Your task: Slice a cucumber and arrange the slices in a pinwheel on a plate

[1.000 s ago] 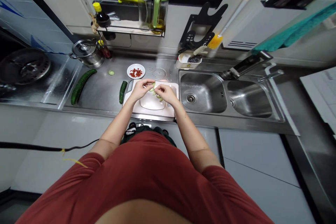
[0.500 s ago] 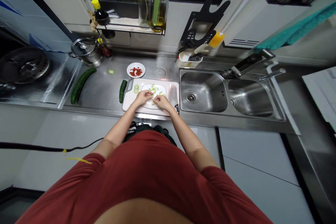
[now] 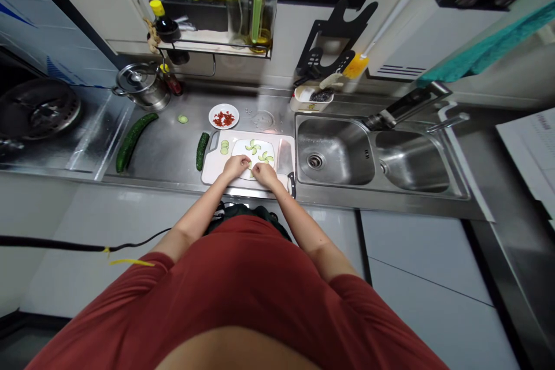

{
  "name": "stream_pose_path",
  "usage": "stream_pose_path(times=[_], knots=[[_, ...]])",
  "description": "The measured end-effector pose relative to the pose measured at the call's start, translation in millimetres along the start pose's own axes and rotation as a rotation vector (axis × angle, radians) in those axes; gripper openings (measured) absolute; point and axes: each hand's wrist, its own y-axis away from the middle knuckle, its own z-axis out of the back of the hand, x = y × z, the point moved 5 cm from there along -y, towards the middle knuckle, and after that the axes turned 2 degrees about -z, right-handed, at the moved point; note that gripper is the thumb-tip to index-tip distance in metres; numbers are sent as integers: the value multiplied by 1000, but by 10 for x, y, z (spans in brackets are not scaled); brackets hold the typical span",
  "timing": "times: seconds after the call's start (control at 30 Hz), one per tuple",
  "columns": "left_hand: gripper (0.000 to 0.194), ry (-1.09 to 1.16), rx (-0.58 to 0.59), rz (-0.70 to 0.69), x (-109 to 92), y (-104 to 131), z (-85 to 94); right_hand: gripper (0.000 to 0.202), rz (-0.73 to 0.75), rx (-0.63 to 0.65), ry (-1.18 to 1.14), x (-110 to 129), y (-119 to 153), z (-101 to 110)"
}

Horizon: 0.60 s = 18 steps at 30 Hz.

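A white plate rests on a pale cutting board. Pale green cucumber slices lie on it in pinwheel groups, one at the back and another group at the right. Over the plate's front left, my left hand is closed in a pinch, with a bit of green cucumber slice at its fingertips. Close beside it, my right hand is pinched too; whatever its fingers hold is hidden. More cucumber slices overlap in a row on the board, left of the plate.
A knife lies along the board's right end, by the sink. A cut cucumber sits left of the board, a whole cucumber farther left. Behind stand a dish of chopped red pieces and a lidded pot.
Both hands have drawn slightly toward me on the plate. The right-hand pinwheel of slices, partly covered before, now shows fully. The view has shifted a little.
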Motion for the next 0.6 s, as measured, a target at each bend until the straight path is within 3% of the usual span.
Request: stream_pose_path(times=[0.27,0.6], knots=[[28,-330,72,11,-158,92,-7,23,-55,-3,188,44,94,-52],[25,-438,61,-101,-99,145,-78,24,-11,-51,218,72,167,-76]])
